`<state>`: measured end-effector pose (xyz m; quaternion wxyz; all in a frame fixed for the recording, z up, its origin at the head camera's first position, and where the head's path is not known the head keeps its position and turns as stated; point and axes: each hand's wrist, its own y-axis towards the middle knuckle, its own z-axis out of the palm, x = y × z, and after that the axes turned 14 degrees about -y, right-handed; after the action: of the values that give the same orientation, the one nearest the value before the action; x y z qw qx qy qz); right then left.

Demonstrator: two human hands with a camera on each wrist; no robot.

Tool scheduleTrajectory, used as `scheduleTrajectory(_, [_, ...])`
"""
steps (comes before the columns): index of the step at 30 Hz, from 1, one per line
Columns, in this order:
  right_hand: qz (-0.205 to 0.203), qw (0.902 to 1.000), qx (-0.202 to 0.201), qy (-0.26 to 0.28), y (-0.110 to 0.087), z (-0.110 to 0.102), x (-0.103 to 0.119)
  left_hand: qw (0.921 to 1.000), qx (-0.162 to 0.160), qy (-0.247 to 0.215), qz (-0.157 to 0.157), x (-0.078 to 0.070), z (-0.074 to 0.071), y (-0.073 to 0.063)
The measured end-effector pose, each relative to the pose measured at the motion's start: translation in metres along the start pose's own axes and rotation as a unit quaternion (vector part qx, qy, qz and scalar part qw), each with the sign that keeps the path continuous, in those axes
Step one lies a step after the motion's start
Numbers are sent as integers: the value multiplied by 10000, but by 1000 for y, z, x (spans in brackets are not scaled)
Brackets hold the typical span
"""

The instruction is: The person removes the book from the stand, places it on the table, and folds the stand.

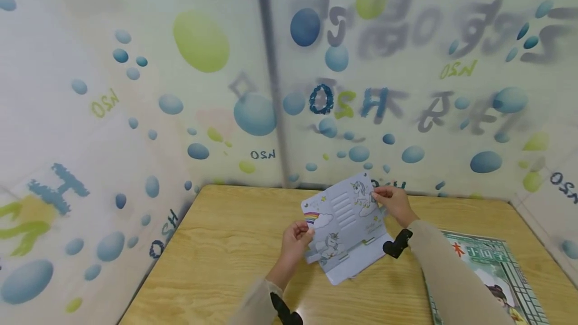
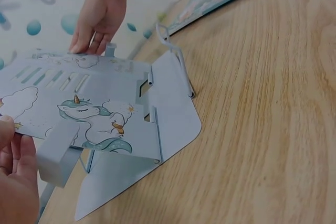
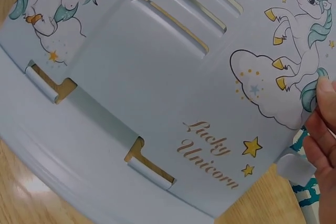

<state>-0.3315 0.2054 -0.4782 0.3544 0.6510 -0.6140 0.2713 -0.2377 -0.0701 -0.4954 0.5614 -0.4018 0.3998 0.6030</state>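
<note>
With the left grip (image 1: 294, 245) pinching its eight-o'clock edge and the right grip (image 1: 397, 205) its two-o'clock edge, the unicorn stand (image 1: 345, 227), tilted over the worktop (image 1: 217, 260), could fold at its hinges (image 3: 152, 173), since neither steadies the base plate (image 1: 358, 261) toward five o'clock.

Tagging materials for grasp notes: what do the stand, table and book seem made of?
Stand: likely painted sheet metal, pale satin finish; thin edges, cut slots and rolled tabs suggest it, though plastic isn't ruled out. Table: wood or wood-look laminate, low sheen; visible grain. Book: probably paper, being flat and colour-printed; can't tell gloss or matte.
</note>
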Motion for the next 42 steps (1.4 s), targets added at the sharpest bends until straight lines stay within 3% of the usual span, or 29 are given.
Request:
scheduleTrajectory(8, [-114,9999,-28,-47,1,1,6,9996,-222,-145,90,1,5,-7])
scheduleTrajectory(20, [120,9999,106,61,2,1,8,9982,-440,-380,108,7,8,-13])
scheduleTrajectory(28, [430,9987,244,158,-1,-1,8,9978,-486,-434,69,-5,14,-21])
scheduleTrajectory(31, [466,9985,243,173,-2,-4,9,9980,-455,-413,125,-5,14,-22])
scheduleTrajectory(35, [314,9989,200,278,-8,-10,8,9986,-423,-302,128,-16,17,-27])
scheduleTrajectory(40, [64,9984,279,481,-18,-19,6,9991,-353,-217,96,-7,10,-19])
scheduleTrajectory(42, [148,9981,352,490,-22,-21,7,9992,-346,-165,72,-2,7,-16])
